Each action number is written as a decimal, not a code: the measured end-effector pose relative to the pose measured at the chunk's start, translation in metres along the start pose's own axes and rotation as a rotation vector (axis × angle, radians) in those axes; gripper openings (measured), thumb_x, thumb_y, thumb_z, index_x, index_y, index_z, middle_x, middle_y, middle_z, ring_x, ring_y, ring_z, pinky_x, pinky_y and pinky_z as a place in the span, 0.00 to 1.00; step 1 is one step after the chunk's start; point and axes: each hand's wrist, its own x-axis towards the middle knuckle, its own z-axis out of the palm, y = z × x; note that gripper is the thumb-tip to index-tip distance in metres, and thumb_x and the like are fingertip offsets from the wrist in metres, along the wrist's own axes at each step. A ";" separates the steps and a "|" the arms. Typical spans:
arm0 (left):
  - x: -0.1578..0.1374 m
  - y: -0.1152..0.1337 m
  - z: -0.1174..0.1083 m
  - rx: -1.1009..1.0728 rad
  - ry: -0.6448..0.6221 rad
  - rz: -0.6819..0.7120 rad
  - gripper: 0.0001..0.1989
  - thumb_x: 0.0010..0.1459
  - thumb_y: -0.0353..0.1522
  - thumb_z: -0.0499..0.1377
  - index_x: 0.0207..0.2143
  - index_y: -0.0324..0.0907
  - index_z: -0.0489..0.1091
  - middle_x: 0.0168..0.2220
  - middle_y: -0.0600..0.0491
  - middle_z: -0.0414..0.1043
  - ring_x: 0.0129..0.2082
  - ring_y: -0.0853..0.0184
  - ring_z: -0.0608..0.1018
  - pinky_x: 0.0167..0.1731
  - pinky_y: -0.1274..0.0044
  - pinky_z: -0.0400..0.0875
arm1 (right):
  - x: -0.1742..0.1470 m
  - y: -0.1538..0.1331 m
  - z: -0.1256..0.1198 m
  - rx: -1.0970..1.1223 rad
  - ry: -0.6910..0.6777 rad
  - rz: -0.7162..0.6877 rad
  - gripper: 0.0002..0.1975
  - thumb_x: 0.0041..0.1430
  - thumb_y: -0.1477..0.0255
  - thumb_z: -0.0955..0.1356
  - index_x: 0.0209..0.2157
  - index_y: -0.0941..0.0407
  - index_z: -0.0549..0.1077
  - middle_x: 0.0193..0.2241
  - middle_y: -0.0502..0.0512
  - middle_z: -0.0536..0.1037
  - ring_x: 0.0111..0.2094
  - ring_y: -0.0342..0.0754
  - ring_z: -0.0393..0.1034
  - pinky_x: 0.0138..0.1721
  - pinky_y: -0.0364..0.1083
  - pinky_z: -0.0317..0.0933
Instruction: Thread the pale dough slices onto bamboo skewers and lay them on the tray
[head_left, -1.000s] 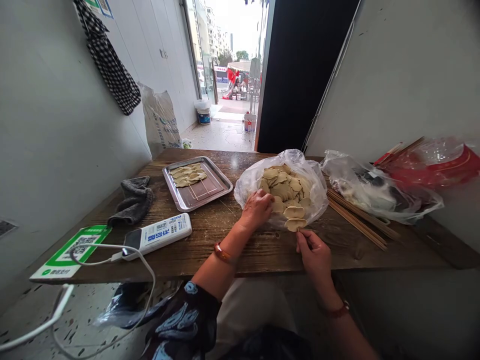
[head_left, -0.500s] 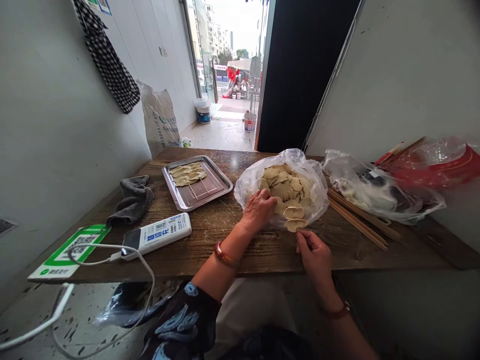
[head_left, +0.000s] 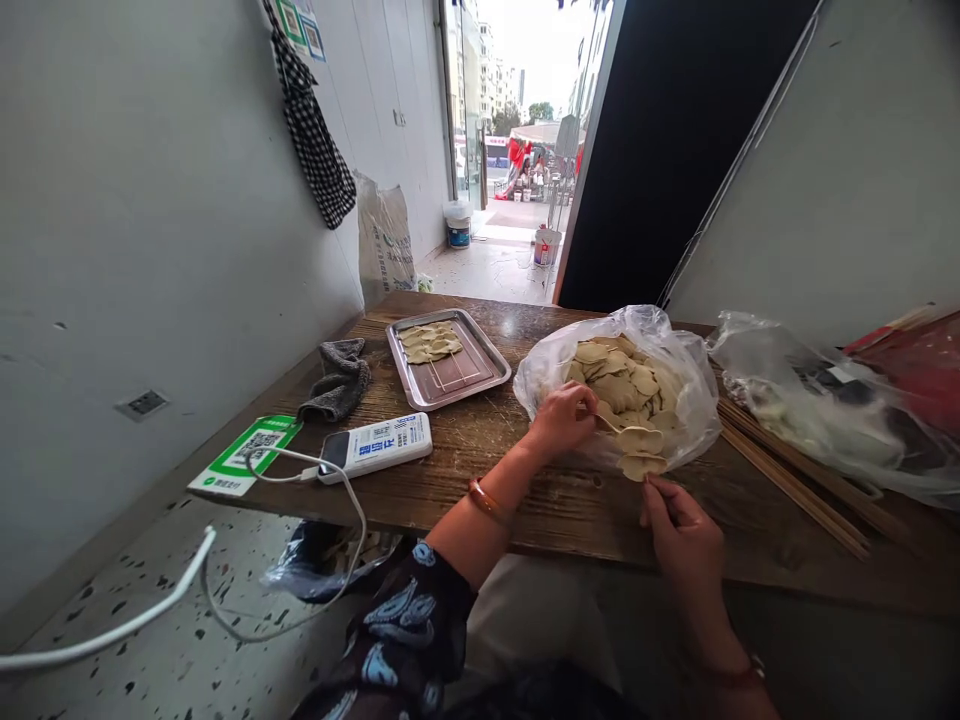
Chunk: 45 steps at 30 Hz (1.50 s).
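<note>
A clear plastic bag (head_left: 541,372) lies spread on the table, filled with thin, round beige slices (head_left: 619,385). At its left front edge, my left hand (head_left: 566,420) pinches one flat slice (head_left: 606,420) between thumb and fingers. My right hand (head_left: 682,525) is closed in front of the bag, gripping the low end of a skewer largely hidden by the fingers and food. Threaded slices (head_left: 642,466) sit just above those fingertips. To the left, a metal tray (head_left: 481,378) holds finished-looking skewers of overlapping slices (head_left: 430,343), their bare sticks pointing toward me.
Loose wooden skewers (head_left: 795,480) and another plastic bag (head_left: 847,410) lie at the right. On the left are a grey cloth (head_left: 337,380), a white power bank (head_left: 382,445) with a cable (head_left: 360,510), and a green QR card (head_left: 244,460) near the table's front edge.
My view has swung left, so everything sits farther right. My left hand has lifted a slice off the pile and holds it near the skewer in my right hand.
</note>
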 end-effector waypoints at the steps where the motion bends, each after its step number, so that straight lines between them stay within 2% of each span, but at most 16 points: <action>1: 0.000 0.000 -0.001 -0.134 0.004 -0.045 0.04 0.48 0.24 0.57 0.27 0.39 0.66 0.34 0.52 0.73 0.35 0.69 0.73 0.38 0.76 0.68 | 0.000 0.000 0.000 -0.001 0.000 0.000 0.19 0.58 0.57 0.66 0.38 0.59 0.77 0.19 0.48 0.69 0.22 0.45 0.64 0.27 0.43 0.58; 4: 0.001 -0.001 -0.006 -0.439 0.048 -0.188 0.04 0.49 0.29 0.58 0.28 0.39 0.65 0.25 0.56 0.68 0.24 0.74 0.69 0.25 0.81 0.63 | -0.001 -0.004 -0.001 -0.004 0.007 0.008 0.18 0.57 0.57 0.66 0.37 0.58 0.77 0.18 0.48 0.69 0.22 0.44 0.64 0.27 0.43 0.58; 6: 0.001 0.000 -0.010 -0.565 0.083 -0.257 0.07 0.48 0.31 0.60 0.31 0.38 0.67 0.22 0.58 0.66 0.20 0.77 0.65 0.21 0.83 0.59 | -0.002 -0.006 -0.001 0.011 0.011 0.006 0.18 0.57 0.58 0.67 0.36 0.58 0.77 0.18 0.48 0.69 0.21 0.44 0.64 0.26 0.42 0.58; 9: 0.001 0.001 -0.014 -0.700 0.106 -0.334 0.15 0.46 0.35 0.63 0.36 0.36 0.70 0.24 0.56 0.69 0.20 0.77 0.65 0.20 0.83 0.58 | -0.002 -0.009 -0.001 0.047 -0.018 0.007 0.17 0.57 0.58 0.67 0.36 0.59 0.77 0.17 0.47 0.68 0.20 0.43 0.63 0.23 0.42 0.57; 12: 0.002 0.002 -0.017 -0.734 0.105 -0.356 0.19 0.43 0.35 0.66 0.39 0.36 0.72 0.26 0.54 0.72 0.21 0.76 0.67 0.20 0.83 0.57 | 0.000 -0.008 -0.001 0.063 -0.088 0.001 0.16 0.58 0.60 0.66 0.35 0.58 0.77 0.17 0.47 0.68 0.19 0.43 0.62 0.22 0.41 0.57; 15: 0.004 0.003 -0.019 -0.760 0.098 -0.325 0.22 0.41 0.32 0.67 0.41 0.36 0.72 0.31 0.52 0.75 0.26 0.74 0.71 0.25 0.82 0.63 | 0.002 -0.007 -0.001 0.065 -0.177 -0.030 0.15 0.59 0.61 0.66 0.35 0.58 0.78 0.16 0.46 0.67 0.18 0.42 0.62 0.22 0.41 0.56; 19: 0.005 0.002 -0.021 -0.702 0.124 -0.325 0.20 0.40 0.31 0.67 0.39 0.36 0.73 0.31 0.51 0.76 0.29 0.71 0.74 0.30 0.81 0.67 | 0.003 -0.010 -0.003 0.067 -0.263 -0.074 0.15 0.60 0.61 0.65 0.35 0.57 0.78 0.16 0.46 0.67 0.18 0.42 0.61 0.21 0.41 0.55; 26: 0.007 -0.008 -0.029 -0.550 0.225 -0.285 0.14 0.42 0.32 0.65 0.34 0.37 0.75 0.28 0.54 0.74 0.27 0.72 0.72 0.30 0.80 0.66 | 0.006 -0.017 -0.003 -0.005 -0.289 -0.152 0.16 0.60 0.61 0.64 0.34 0.57 0.79 0.17 0.48 0.70 0.19 0.42 0.63 0.22 0.40 0.57; 31: 0.006 -0.007 -0.031 -0.484 0.248 -0.270 0.12 0.44 0.31 0.64 0.35 0.38 0.76 0.28 0.55 0.74 0.27 0.73 0.72 0.31 0.81 0.66 | 0.006 -0.018 -0.003 -0.008 -0.316 -0.168 0.15 0.60 0.62 0.64 0.35 0.56 0.79 0.22 0.51 0.76 0.23 0.45 0.69 0.25 0.41 0.60; 36: 0.006 -0.006 -0.031 -0.460 0.247 -0.240 0.12 0.45 0.30 0.63 0.35 0.37 0.76 0.28 0.55 0.74 0.28 0.72 0.72 0.31 0.81 0.66 | 0.006 -0.018 -0.001 -0.033 -0.313 -0.208 0.14 0.61 0.63 0.65 0.33 0.55 0.79 0.28 0.53 0.80 0.30 0.49 0.74 0.31 0.43 0.63; 45: 0.005 -0.004 -0.030 -0.322 0.207 -0.207 0.12 0.48 0.36 0.64 0.34 0.38 0.76 0.24 0.56 0.71 0.24 0.73 0.69 0.27 0.81 0.64 | 0.007 -0.013 0.002 -0.056 -0.293 -0.212 0.14 0.61 0.63 0.64 0.33 0.55 0.78 0.29 0.54 0.81 0.31 0.50 0.75 0.33 0.44 0.64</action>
